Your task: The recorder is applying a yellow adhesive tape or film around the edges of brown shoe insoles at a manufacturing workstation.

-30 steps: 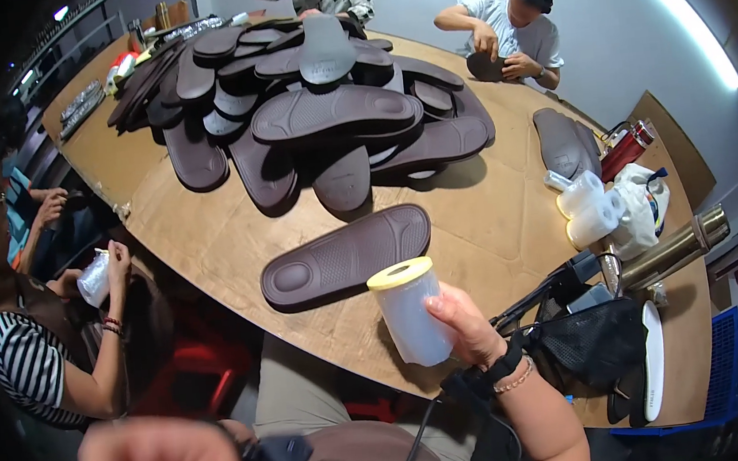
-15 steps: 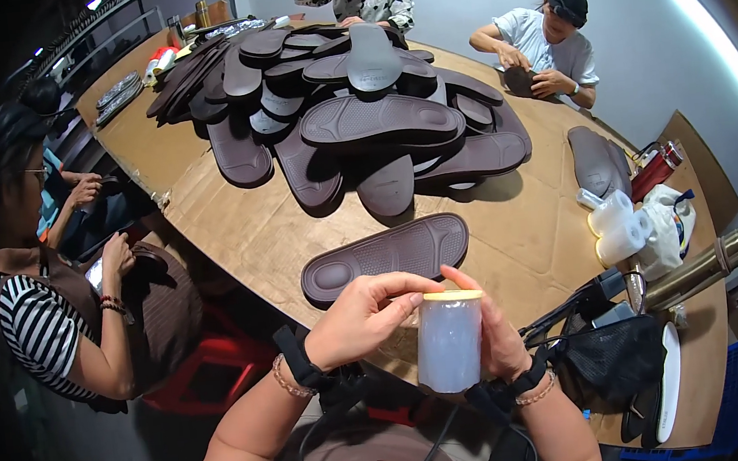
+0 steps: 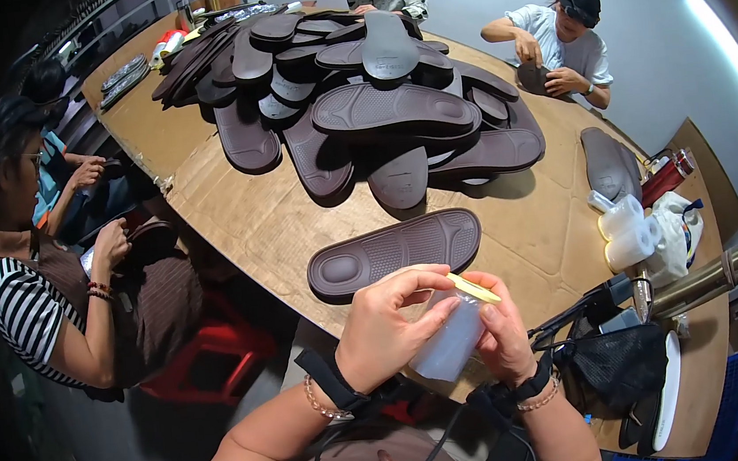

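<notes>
A roll of clear, whitish plastic film [image 3: 445, 350] with a yellow rim is held between my two hands, tilted above the table's near edge. My left hand [image 3: 385, 325] grips its upper left side, thumb pressed on the film and fingers at the rim. On the other side my right hand [image 3: 505, 335] clasps it, thumb just below the yellow rim. Part of the roll is covered by my fingers. Just beyond my left hand a single dark brown shoe sole [image 3: 398, 253] lies flat on the cardboard-covered table [image 3: 236, 230].
A heap of brown soles [image 3: 398, 112] rises mid-table. At right stand more film rolls [image 3: 628, 241], a red flask [image 3: 668, 177], a brass-coloured flask [image 3: 702, 280] and a black mesh bag [image 3: 613, 362]. Several co-workers sit around the table; a red stool [image 3: 208, 361] is at left.
The roll has gone from upright to tilted, its yellow rim leaning right. My left hand has shifted right, and its thumb now presses on the film. The view has shifted slightly.
</notes>
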### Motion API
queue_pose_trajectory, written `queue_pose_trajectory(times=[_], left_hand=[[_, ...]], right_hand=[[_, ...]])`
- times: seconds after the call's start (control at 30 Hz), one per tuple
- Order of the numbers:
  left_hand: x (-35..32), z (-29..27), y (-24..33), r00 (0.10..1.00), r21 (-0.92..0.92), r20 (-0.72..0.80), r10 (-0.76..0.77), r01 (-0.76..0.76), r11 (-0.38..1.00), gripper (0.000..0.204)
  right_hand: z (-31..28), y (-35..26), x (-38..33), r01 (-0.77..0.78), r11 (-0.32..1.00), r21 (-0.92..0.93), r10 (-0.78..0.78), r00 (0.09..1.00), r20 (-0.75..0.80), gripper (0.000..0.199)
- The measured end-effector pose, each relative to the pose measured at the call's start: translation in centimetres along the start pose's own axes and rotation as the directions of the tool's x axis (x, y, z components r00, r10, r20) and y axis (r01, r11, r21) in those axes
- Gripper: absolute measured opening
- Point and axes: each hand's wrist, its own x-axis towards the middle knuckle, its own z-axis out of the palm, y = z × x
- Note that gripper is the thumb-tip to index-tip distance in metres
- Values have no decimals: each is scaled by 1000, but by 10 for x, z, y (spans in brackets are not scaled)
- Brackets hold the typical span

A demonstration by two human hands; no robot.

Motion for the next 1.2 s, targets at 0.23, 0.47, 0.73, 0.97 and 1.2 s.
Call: queue_pose_trajectory(times=[0.23, 0.47, 0.73, 0.97, 1.2], left_hand=[[-2, 4, 0, 999, 18, -35, -4, 5, 1000, 25], [-4, 5, -6, 998, -2, -65, -14, 14, 1000, 25], [-8, 6, -13, 993, -120, -48, -109, 103, 987, 27], [-8, 2, -13, 989, -144, 2, -150, 149, 978, 27], [-5, -5, -16, 992, -76, 53, -116, 120, 990, 25]], right_hand=[[-3, 3, -1, -8, 998, -59, 5, 999, -45, 70], [6, 7, -2, 144, 967, -212, -164, 983, -83, 87], [16, 7, -2, 212, 923, -323, -253, 963, -92, 86], [17, 10, -3, 241, 881, -408, -306, 946, -103, 84], [15, 12, -4, 246, 836, -491, -326, 942, -84, 83]])
